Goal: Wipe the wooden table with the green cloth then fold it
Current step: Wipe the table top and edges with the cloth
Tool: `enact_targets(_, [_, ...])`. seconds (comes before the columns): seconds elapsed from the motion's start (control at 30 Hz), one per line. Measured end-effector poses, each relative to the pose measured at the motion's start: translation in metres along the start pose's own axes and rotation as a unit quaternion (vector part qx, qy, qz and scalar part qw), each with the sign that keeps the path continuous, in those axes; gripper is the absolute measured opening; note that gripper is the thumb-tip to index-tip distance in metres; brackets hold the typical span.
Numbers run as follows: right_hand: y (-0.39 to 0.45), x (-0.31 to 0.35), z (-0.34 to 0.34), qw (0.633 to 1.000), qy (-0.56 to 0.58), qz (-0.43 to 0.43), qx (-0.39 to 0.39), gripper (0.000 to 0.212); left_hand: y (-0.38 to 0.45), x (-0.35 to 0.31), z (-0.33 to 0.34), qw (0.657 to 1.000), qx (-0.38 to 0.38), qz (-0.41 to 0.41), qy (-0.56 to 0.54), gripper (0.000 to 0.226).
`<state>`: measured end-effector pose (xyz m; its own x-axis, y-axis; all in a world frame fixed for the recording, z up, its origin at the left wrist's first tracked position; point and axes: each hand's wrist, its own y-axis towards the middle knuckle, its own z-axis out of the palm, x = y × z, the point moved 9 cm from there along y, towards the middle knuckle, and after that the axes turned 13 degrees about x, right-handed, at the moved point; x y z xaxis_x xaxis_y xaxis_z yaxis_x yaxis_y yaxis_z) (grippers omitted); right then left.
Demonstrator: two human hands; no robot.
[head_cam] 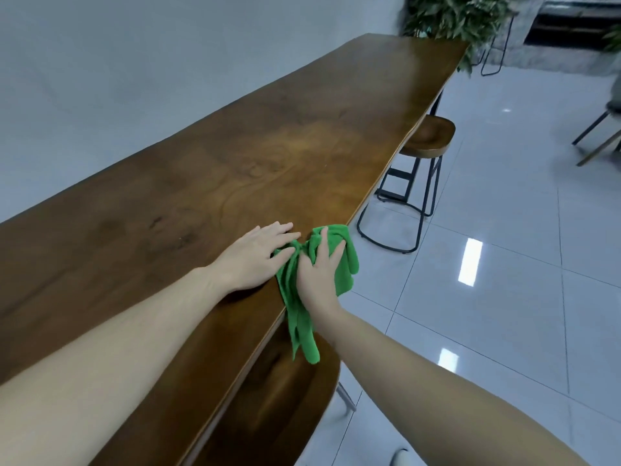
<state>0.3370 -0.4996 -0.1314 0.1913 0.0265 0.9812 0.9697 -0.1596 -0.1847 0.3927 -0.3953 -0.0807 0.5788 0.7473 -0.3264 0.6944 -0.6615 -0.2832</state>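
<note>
A long wooden table (235, 156) runs from the near left to the far right. The green cloth (344, 264) lies bunched on the table's right edge, with part of it hanging down over the side. My right hand (317, 274) presses flat on top of the cloth, fingers spread. My left hand (258, 255) rests palm down on the wood just left of it, and its fingertips touch the cloth's left fold.
A wooden stool (426, 136) with a black metal frame stands beside the table further along. Another stool seat (279, 391) sits right below the hanging cloth. A leafy plant (460, 18) stands past the table's far end. A white wall runs along the left.
</note>
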Motion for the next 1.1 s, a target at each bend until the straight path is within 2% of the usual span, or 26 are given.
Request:
enact_targets(0.13, [-0.005, 0.005, 0.001, 0.999, 0.017, 0.018, -0.025, 0.067, -0.059, 0.014, 0.017, 0.999, 0.007, 0.001, 0.05, 0.056])
enact_targets(0.33, [0.008, 0.013, -0.015, 0.997, -0.006, 0.037, -0.071, 0.062, -0.127, 0.022, 0.036, 0.997, 0.03, 0.0, 0.069, 0.057])
enact_targets(0.67, [0.024, 0.022, -0.034, 0.995, -0.041, 0.053, -0.072, 0.063, -0.214, 0.038, 0.059, 0.994, 0.036, -0.066, 0.072, 0.06])
enact_targets(1.1, [-0.09, -0.017, 0.077, 1.0, -0.019, -0.009, 0.019, 0.069, -0.22, 0.037, 0.058, 0.994, -0.016, -0.069, 0.082, 0.059])
